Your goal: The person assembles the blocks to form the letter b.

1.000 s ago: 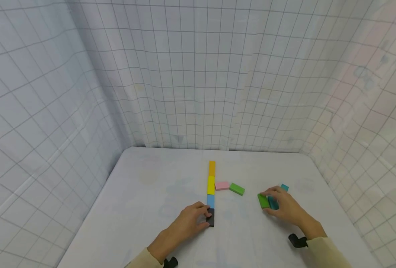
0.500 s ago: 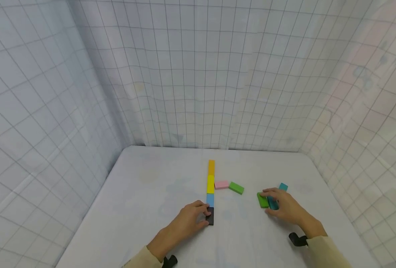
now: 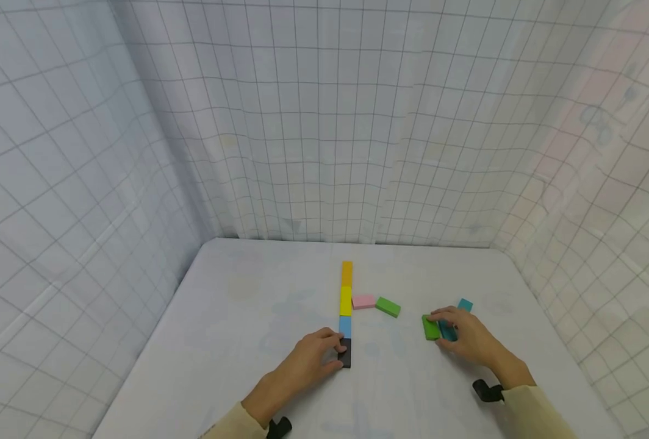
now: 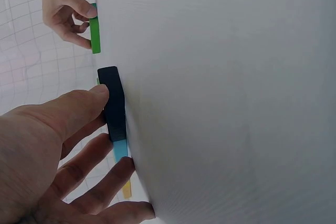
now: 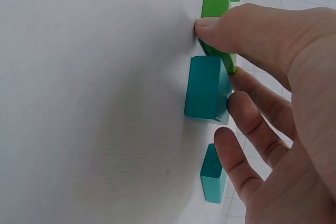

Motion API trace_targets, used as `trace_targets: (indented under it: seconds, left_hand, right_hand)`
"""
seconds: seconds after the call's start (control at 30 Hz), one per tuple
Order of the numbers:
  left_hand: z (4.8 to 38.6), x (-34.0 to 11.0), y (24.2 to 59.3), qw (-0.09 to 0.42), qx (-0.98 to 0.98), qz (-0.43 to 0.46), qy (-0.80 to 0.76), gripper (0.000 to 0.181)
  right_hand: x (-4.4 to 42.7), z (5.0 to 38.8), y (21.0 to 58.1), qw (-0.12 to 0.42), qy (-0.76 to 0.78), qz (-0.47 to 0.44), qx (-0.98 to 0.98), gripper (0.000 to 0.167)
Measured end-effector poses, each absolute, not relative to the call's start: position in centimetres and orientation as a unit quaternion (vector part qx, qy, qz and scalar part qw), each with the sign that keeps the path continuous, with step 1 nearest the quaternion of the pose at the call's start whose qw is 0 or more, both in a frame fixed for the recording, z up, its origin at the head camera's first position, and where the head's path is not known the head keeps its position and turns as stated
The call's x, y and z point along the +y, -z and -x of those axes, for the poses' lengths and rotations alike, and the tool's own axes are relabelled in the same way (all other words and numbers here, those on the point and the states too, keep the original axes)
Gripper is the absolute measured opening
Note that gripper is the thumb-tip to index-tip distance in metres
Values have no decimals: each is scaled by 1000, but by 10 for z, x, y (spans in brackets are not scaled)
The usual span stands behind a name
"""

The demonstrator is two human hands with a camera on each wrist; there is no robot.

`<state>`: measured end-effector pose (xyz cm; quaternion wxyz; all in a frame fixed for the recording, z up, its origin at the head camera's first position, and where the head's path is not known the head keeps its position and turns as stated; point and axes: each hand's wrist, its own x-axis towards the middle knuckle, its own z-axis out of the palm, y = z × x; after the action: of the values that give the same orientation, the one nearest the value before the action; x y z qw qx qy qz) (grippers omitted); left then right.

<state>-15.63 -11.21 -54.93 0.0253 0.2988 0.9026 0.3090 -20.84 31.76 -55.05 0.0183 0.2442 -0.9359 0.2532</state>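
Observation:
A black block (image 3: 346, 361) forms the near end of a straight row on the white table. My left hand (image 3: 305, 361) pinches it between thumb and fingers. Beyond it in line lie a light blue block (image 3: 345, 326), a yellow block (image 3: 346, 300) and an orange block (image 3: 347, 273). My right hand (image 3: 471, 336) holds a green block (image 3: 430, 329) by its ends, thumb at the near end, and the block is low at the table. Close beside that green block, under the right fingers, sits a teal block (image 5: 202, 87). Another teal block (image 5: 212, 179) lies farther right.
A pink block (image 3: 363, 302) touches or nearly touches the yellow block's right side. Just right of it a second green block (image 3: 388, 306) lies slanted. Grid-patterned white curtains (image 3: 324, 152) enclose the table at the back and both sides.
The right thumb has shifted slightly rightward along the green block's near end. The left hand stays at the black block, and the row looks unchanged. The head view has tilted a little.

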Motion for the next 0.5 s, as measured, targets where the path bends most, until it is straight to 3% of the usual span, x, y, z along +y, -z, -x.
trace_targets:
  seconds: [0.5]
  left_hand:
    - [158,-110,549,25,907,-293,-303,19]
  right_hand:
    - [317,209,556,35,-251,-243,-936,52]
